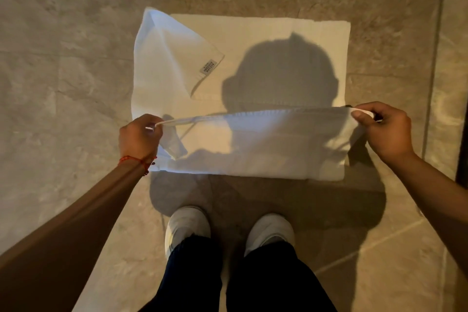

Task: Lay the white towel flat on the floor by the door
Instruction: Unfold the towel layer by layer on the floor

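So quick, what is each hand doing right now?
Left hand: closed, pinching the near-left corner of the white towel.
Right hand: closed, pinching the towel's near-right corner, its edge held taut above the floor.

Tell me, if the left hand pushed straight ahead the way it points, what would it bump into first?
Probably the folded-over corner of the white towel, though height is unclear; the left hand grips its near edge.

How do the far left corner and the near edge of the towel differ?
The far left corner is folded over onto the towel, showing a label; the near edge is stretched straight. No hand touches the corner; the left hand and right hand hold the edge lifted. Both are white.
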